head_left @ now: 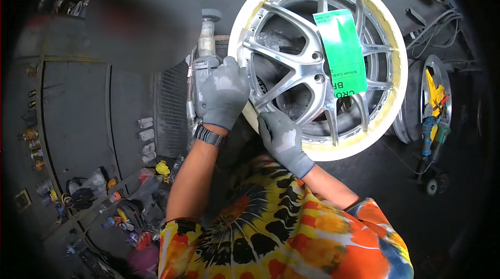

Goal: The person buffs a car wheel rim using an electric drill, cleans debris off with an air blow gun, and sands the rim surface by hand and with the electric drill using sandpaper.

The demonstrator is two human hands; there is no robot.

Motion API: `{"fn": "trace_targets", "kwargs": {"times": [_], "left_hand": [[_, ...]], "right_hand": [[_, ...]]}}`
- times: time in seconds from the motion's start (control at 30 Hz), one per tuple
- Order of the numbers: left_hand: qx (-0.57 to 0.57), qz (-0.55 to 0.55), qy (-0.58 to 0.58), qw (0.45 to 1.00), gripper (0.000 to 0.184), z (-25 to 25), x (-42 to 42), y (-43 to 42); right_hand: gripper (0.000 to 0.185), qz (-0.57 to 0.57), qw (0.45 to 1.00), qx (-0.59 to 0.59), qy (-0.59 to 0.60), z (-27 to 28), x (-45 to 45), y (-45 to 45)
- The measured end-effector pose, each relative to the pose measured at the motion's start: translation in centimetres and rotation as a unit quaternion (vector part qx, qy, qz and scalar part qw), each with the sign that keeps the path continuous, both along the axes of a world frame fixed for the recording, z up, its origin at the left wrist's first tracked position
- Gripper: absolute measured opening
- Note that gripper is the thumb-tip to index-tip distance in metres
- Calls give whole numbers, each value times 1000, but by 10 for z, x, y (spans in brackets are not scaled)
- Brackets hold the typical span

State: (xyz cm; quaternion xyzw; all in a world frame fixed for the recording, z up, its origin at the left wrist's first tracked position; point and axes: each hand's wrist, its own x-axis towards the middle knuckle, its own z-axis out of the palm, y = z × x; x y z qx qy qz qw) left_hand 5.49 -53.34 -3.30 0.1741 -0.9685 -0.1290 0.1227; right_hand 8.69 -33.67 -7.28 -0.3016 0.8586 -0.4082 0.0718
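Head view: hands at wheel; green sheet atop

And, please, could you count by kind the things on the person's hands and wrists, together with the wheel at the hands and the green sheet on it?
Grey gloves: 2
Wristwatch: 1
Wheel: 1
Green sheet: 1
Total: 5

The left forearm is slanting forward and slightly inward. The gloved left hand is curling, its back facing up. The right forearm is angling forward and more sharply leftward, and the gloved right hand is also curling, sitting nearer the body, just beside the left.
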Motion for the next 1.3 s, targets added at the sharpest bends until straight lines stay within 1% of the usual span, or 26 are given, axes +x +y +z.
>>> {"fn": "trace_targets", "kwargs": {"times": [0.03, 0.07, 0.17, 0.27, 0.3, 0.37, 0.4, 0.43, 0.5, 0.63, 0.67, 0.7, 0.73, 0.8, 0.87, 0.93, 0.97, 1.03, 1.1, 1.17, 1.23, 1.3], "left_hand": [[-3, -20, 21, 1000, 26, -2, 1, -2], [-1, -18, 23, 1000, 26, -2, 1, -3], [-24, -22, 26, 999, 25, -3, 2, -2], [-32, -25, 42, 998, 24, -12, 3, -3], [-29, -30, 51, 998, 23, -15, 3, -4], [-26, -35, 59, 997, 23, -14, 3, -5], [-15, -23, 41, 999, 23, -11, 3, -3], [-3, -13, 24, 1000, 23, -9, 3, -2], [-8, -21, 38, 999, 23, -13, 3, -3], [2, -43, 81, 996, 23, -16, 5, -4], [0, -46, 82, 996, 23, -15, 5, -4], [24, -39, 76, 996, 23, -15, 5, -4], [48, -31, 70, 996, 23, -14, 4, -5], [38, -33, 71, 996, 24, -12, 4, -6], [24, -38, 76, 996, 25, -7, 1, -8], [89, -21, 27, 995, 27, 0, 1, -10], [82, -26, 31, 996, 27, 0, 0, -11], [15, -25, 70, 997, 25, -9, 1, -13], [-19, -20, 72, 997, 26, -11, 1, -11], [-14, 7, 9, 1000, 28, -9, 1, -7], [-30, 17, -8, 999, 29, -11, 1, -5], [-2, 50, -31, 998, 30, -9, 1, -2]], "right_hand": [[12, -5, 1000, -7, 24, -2, 0, 1], [7, -10, 999, -14, 48, -3, 0, 1], [8, 9, 997, -24, 67, -1, -4, 0], [12, 8, 995, -34, 97, 18, 5, 0], [12, 8, 995, -33, 98, 19, 7, 4], [20, 35, 996, -23, 83, 20, 11, 16], [24, 36, 996, 5, 86, 22, 13, 20], [24, 34, 996, 7, 84, 22, 14, 19], [26, 6, 996, -32, 89, 21, 14, 13], [27, -16, 995, -48, 88, 21, 7, -5], [26, -15, 998, -26, 60, 20, 6, -6], [25, -12, 999, -5, 34, 19, 5, -7], [25, -13, 999, -8, 37, 17, 2, -7], [23, 12, 999, 13, 34, 13, -3, -4], [20, 11, 999, 3, 48, 12, -4, -4], [17, 6, 998, -10, 62, 12, -5, -5], [15, 8, 997, -25, 74, 11, -7, -4], [13, 8, 995, -44, 87, 9, -9, -1], [11, 28, 997, -16, 77, 6, -11, 0], [11, 21, 995, -42, 93, 6, -12, -1], [11, 12, 992, -64, 106, 4, -11, 0], [12, 24, 998, -41, 51, -3, -9, 1]]}}
